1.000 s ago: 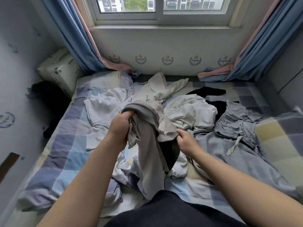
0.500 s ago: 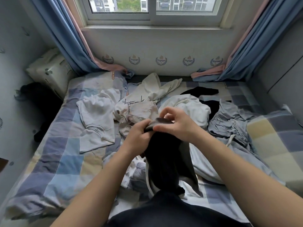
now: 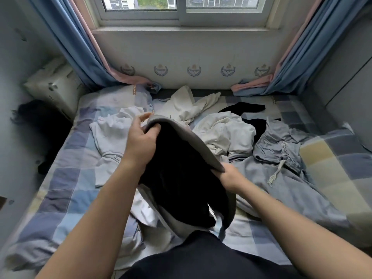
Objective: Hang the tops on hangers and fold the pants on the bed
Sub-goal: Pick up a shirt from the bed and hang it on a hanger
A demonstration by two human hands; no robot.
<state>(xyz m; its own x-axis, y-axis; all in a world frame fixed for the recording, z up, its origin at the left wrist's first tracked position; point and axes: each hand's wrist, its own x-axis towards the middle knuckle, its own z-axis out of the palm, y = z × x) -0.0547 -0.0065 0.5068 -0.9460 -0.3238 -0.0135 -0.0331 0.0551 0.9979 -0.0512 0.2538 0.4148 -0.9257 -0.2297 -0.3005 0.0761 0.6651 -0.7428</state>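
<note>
Held thing: a garment (image 3: 181, 178), grey outside and dark inside, raised between both hands over the bed (image 3: 66, 188). Its lower end trails onto the bedding toward the person's body.
Top or pants: cannot tell from this view. The edge being stretched could be a hem or a waistband.
Grip, left: the left hand (image 3: 141, 143) pinches the far end of the grey edge, thumb on top and fingers curled under.
Grip, right: the right hand (image 3: 228, 177) clasps the near end of the same edge, with its fingers hidden under the cloth.
Handling: likely light, soft and limp. It sags wherever it is not held, so one hand alone would let it bunch up.
Where to hold: two spread points on the open edge, as now, or the shoulder seams if it proves to be a top.
Count, pale tops: three.
- A white tee (image 3: 112, 135) lies left of the left hand.
- A cream top (image 3: 185, 105) lies beyond both hands.
- A white top (image 3: 227, 133) lies just beyond the right hand.
Count, dark: one black piece (image 3: 245, 108), beyond the white top.
Count, pants: one grey-blue pair of pants (image 3: 285, 150) right of the right hand, with a loose cord (image 3: 275, 174).
Hangers: none in view.
Risk: the trailing end may catch on the crumpled cloth beneath the hands.
</note>
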